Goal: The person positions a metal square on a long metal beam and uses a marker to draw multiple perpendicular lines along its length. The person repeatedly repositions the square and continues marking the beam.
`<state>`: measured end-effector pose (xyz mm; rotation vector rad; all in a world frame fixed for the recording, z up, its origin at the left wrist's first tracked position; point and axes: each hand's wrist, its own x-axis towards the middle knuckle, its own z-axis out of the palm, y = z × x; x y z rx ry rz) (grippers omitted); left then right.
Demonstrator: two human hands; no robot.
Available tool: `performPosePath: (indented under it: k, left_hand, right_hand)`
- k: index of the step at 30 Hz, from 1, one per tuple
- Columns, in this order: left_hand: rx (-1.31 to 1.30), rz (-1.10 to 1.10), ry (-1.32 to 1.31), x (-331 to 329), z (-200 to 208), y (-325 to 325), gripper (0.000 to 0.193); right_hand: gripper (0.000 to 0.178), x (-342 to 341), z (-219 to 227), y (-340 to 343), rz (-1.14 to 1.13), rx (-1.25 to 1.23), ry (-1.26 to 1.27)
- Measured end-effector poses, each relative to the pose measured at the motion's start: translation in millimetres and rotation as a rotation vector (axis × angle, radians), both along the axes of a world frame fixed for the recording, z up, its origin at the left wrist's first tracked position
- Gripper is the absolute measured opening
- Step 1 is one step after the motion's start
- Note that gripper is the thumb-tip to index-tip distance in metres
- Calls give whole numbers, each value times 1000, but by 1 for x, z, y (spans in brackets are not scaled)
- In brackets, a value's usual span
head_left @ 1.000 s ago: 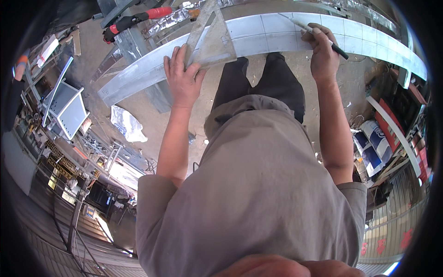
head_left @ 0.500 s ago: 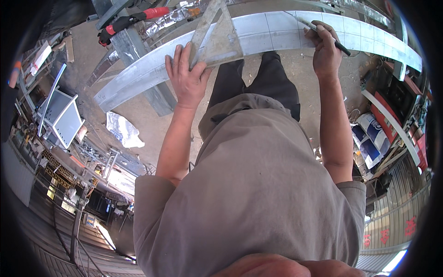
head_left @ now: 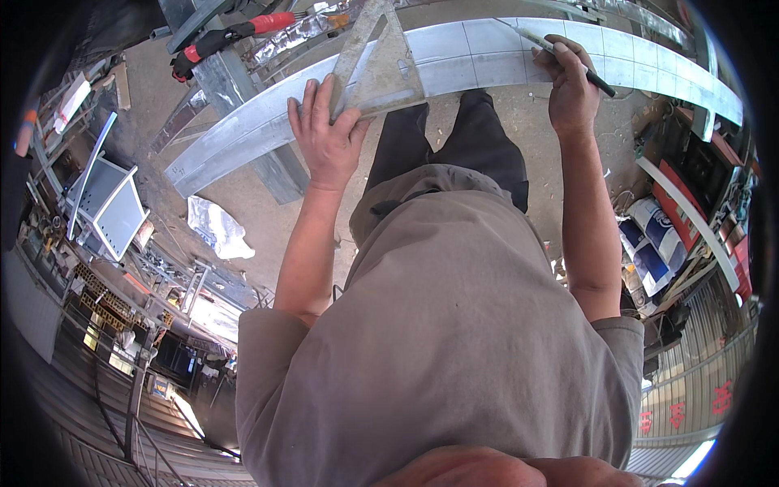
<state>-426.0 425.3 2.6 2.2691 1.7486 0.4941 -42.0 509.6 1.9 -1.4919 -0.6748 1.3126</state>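
A long pale metal beam point(head_left: 507, 69) with thin dark cross lines runs from side to side in front of my legs. Across its left half lies a worn triangular set square point(head_left: 401, 77). My left hand point(head_left: 325, 146) holds the square at its near left corner. Its fingers stretch forward over the beam, and the thumb rests along the square's near edge. Farther right, my right hand point(head_left: 571, 89) is closed round a slim pen point(head_left: 599, 82), dark at the back and pale towards the tip. The pen slants forward and left over the beam, its tip near the far edge.
A grey steel support point(head_left: 280, 174) passes beneath the beam's left part. Beyond it lies a red and black power tool point(head_left: 235, 36). A crumpled silvery sheet point(head_left: 217, 227) is on the floor at left, near a grey metal frame point(head_left: 109, 207). Blue-and-white bags point(head_left: 656, 239) stand at right.
My left hand and the set square have shifted very slightly left. The right hand with the pen has also moved a touch left.
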Motion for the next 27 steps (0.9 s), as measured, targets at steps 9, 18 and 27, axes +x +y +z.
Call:
performPosePath:
  k: [9, 18, 27]
  left_hand:
    - [2, 0, -1, -1, -1, -1, 34]
    - [1, 9, -4, 0, 0, 0, 35]
    - [-1, 21, -3, 2, 1, 0, 37]
  right_hand:
    - [33, -17, 13, -2, 138, 70, -94]
    - [33, -105, 38, -17, 280, -55, -139]
    - [35, -115, 31, -20, 291, -4, -264]
